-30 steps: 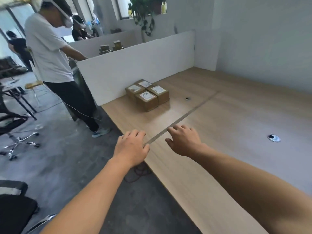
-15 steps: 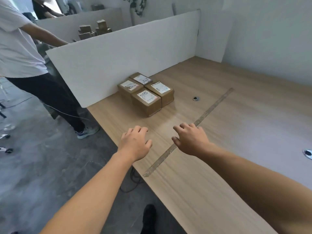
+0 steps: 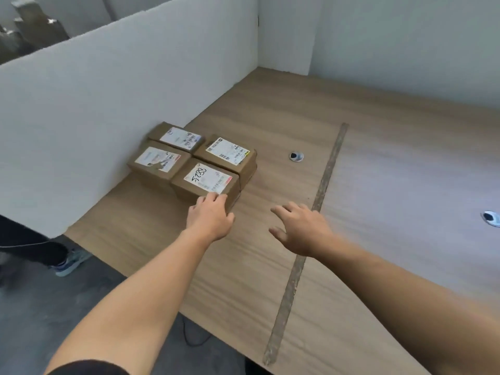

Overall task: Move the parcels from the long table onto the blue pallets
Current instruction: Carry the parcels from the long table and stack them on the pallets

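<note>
Sitting on the wooden surface [image 3: 270, 253] are four brown cardboard parcels, packed tight in a square with their sides touching. They are on the left part of the surface, right up against a white divider wall [image 3: 108, 90]. Each one has a white paper label on top. The near-right parcel [image 3: 207, 182] has "5788" written on its label in black pen, and a thin red strip along one edge of the label. The near-left parcel [image 3: 158, 163] has a label that looks a bit torn. The far-left parcel [image 3: 177, 138] and the far-right parcel [image 3: 227, 152] have small printed labels with bar codes.

The left hand [image 3: 209, 219] reaches forward with the arm stretched out. Its fingertips [image 3: 213, 198] touch the near top edge of the near-right parcel. The fingers are curled only a little, so this grip is loose and has not closed around the box.

The right hand [image 3: 301, 228] hangs above the surface, near the parcels but a little to the right of them, touching nothing. Its palm faces down and its fingers are spread apart, so its grip is wide open and holds nothing.

A long gray strip [image 3: 305, 255] runs along the surface from near to far, just right of the right hand. A small round hole [image 3: 296, 156] is in the surface to the right of the parcels, and another round hole [image 3: 491, 217] is at the far right edge.
</note>
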